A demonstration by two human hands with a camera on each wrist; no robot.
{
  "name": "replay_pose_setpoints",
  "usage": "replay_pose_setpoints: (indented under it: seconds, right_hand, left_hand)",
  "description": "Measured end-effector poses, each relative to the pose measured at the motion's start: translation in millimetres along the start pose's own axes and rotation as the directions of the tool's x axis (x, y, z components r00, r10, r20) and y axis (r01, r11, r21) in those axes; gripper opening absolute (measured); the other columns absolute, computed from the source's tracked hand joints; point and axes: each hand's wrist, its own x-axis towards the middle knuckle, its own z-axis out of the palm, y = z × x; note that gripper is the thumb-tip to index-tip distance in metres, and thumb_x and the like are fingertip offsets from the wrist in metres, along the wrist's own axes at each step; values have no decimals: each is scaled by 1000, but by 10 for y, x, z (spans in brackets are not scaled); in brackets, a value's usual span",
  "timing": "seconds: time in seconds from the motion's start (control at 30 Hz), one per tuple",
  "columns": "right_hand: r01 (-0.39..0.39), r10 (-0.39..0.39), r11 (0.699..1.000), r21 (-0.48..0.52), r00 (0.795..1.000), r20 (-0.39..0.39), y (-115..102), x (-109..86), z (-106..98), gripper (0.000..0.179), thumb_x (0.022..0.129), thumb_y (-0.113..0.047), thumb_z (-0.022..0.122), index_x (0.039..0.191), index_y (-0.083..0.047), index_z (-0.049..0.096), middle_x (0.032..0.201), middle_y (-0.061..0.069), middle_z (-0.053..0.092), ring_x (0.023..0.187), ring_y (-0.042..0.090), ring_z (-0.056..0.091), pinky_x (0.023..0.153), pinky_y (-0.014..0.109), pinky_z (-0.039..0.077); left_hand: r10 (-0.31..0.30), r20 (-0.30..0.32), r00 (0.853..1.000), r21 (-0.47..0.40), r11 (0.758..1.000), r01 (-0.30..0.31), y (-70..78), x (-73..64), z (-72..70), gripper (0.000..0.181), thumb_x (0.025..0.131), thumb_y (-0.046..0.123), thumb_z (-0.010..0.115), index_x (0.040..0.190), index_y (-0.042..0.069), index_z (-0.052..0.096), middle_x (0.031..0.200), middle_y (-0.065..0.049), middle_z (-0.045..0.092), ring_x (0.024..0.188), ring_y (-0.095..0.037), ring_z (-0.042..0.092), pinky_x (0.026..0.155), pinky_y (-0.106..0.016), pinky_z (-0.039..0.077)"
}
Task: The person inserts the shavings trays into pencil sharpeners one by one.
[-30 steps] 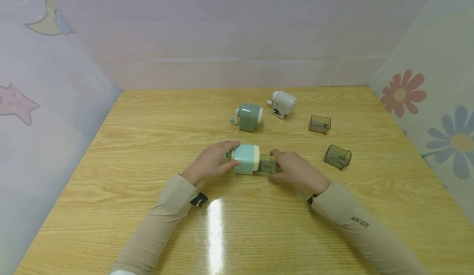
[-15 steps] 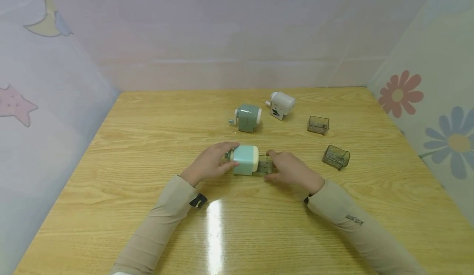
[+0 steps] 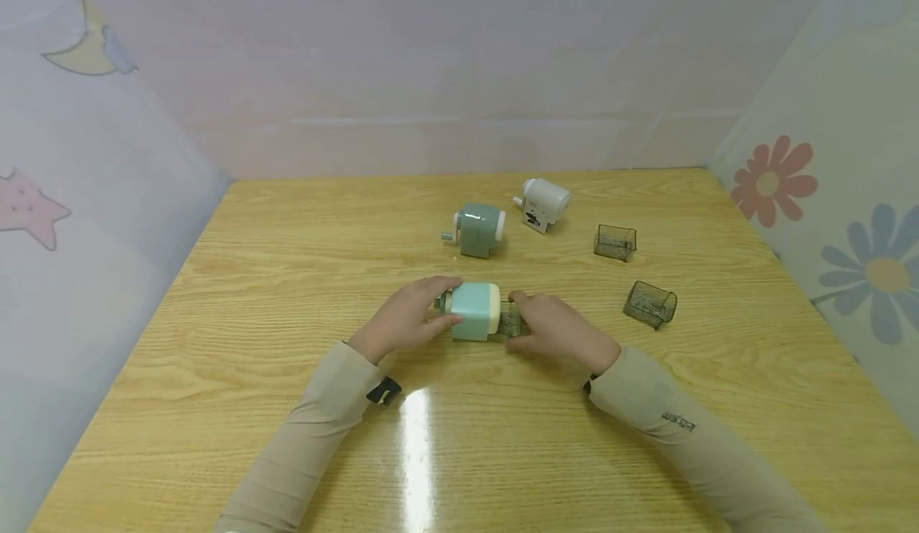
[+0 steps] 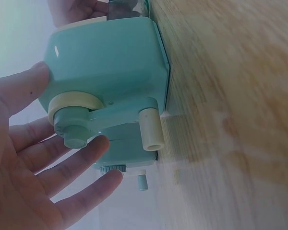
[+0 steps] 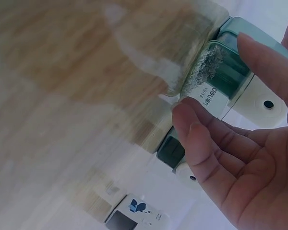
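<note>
A turquoise hand-crank pencil sharpener [image 3: 472, 311] with a cream face stands on the table between both hands. My left hand [image 3: 409, 319] grips its body from the crank end, thumb on the near side and fingers on the far side. The crank handle [image 4: 151, 129] points toward that palm in the left wrist view. From the opposite end juts a clear, smoky shavings drawer [image 3: 509, 322], partly inside the sharpener. My right hand [image 3: 556, 329] pinches the drawer's sides between thumb and fingers. Grey shavings [image 5: 206, 64] lie in the drawer.
Behind stand a dark green sharpener [image 3: 481, 231] and a white sharpener [image 3: 544, 202] with a dark print. Two more smoky drawers holding shavings, a far drawer [image 3: 614, 243] and a nearer drawer [image 3: 649, 305], sit to the right. Decorated walls enclose the wooden table [image 3: 301, 230].
My right hand has moved left with the drawer, so less of the drawer sticks out of the turquoise sharpener. The left hand keeps its hold in place.
</note>
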Motion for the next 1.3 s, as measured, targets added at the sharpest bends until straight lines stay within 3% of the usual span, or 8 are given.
replay_pose_setpoints:
  seconds: [0.3, 0.67, 0.93, 1.3]
  right_hand:
    - [-4, 4, 1000, -16, 999, 34, -45, 11, -33, 76, 77, -33, 73, 128, 13, 39, 79, 10, 60, 64, 14, 55, 59, 31, 49]
    - [21, -22, 1000, 7, 1000, 17, -30, 25, -12, 77, 77, -31, 74, 129, 13, 37, 92, 18, 62, 76, 19, 60, 67, 34, 51]
    - [-1, 1, 998, 70, 1000, -3, 39, 24, -26, 73, 74, -27, 76, 126, 10, 41, 84, 8, 60, 72, 17, 57, 62, 30, 50]
    - [56, -54, 992, 111, 998, -22, 32, 47, -36, 63, 74, -24, 77, 118, 10, 46, 84, 9, 60, 72, 18, 57, 60, 29, 48]
  left_hand:
    - [-10, 2, 1000, -20, 1000, 10, -9, -14, 8, 55, 88, 33, 60, 132, 3, 45, 132, -11, 49, 117, -27, 48, 97, -41, 39]
    - [-6, -2, 1000, -26, 1000, 6, -17, -15, 13, 54, 88, 33, 60, 132, 4, 45, 132, -11, 49, 117, -26, 48, 97, -40, 39]
    - [10, -13, 1000, -29, 1000, -10, -30, -4, 28, 55, 88, 32, 60, 131, 1, 45, 131, -12, 49, 117, -26, 48, 97, -40, 39]
    - [1, 1, 1000, -23, 1000, -1, -28, -7, 17, 55, 89, 33, 59, 133, 3, 44, 132, -12, 48, 119, -26, 47, 99, -40, 38]
